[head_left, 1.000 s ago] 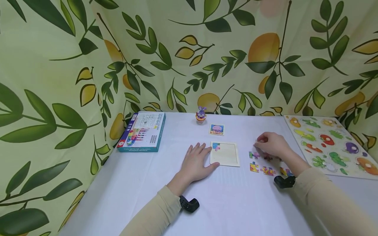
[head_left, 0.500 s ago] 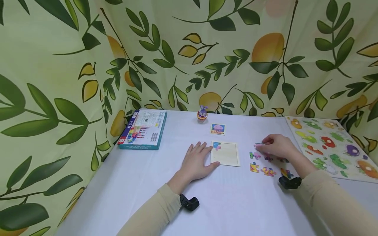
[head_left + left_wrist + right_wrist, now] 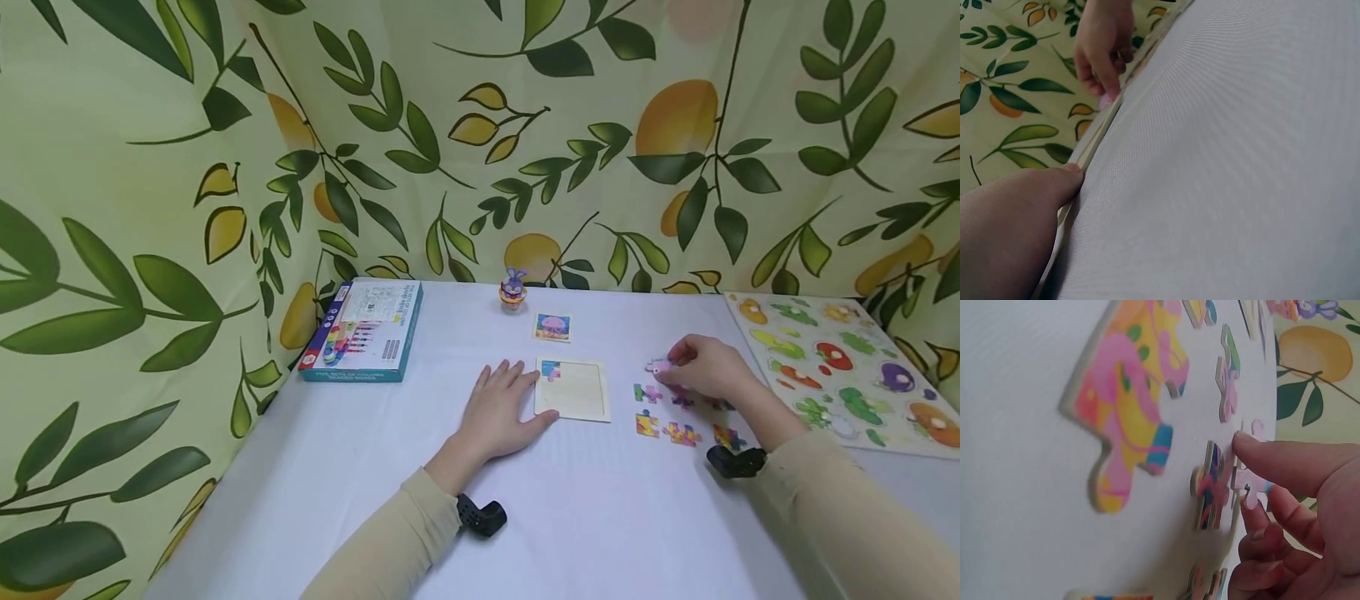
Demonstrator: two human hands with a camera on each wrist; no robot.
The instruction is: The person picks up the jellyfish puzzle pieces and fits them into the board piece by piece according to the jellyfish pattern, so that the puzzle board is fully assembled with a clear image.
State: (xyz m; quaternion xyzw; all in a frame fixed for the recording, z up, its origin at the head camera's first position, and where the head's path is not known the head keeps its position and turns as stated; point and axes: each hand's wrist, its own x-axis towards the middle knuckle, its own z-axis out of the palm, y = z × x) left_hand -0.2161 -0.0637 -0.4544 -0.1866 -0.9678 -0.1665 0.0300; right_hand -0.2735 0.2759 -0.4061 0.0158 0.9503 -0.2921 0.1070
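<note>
My right hand (image 3: pixel 708 367) pinches a pink jigsaw puzzle piece (image 3: pixel 658 367) between thumb and fingers, just above the far row of loose pieces. The right wrist view shows this piece (image 3: pixel 1252 481) tilted at the fingertips. My left hand (image 3: pixel 491 414) lies spread on the table, its thumb and fingertips at the left edge of the square puzzle board (image 3: pixel 581 393). Blue and pink pieces (image 3: pixel 551 371) sit in that board's far left corner. Close by lie loose puzzle pieces, among them a yellow one (image 3: pixel 647 424) and a multicoloured one (image 3: pixel 682 433); my right hand partly hides others.
Behind the board lies a small picture card (image 3: pixel 552 327), with a purple rabbit figurine (image 3: pixel 513 289) to its left. A boxed set (image 3: pixel 363 332) lies at the far left. A large vegetable picture board (image 3: pixel 847 367) lies at the right, under my right forearm's far side.
My right hand has shifted slightly right. The pink puzzle piece in its fingers has turned, so its face shows more. The left hand has stayed in place on the board's edge.
</note>
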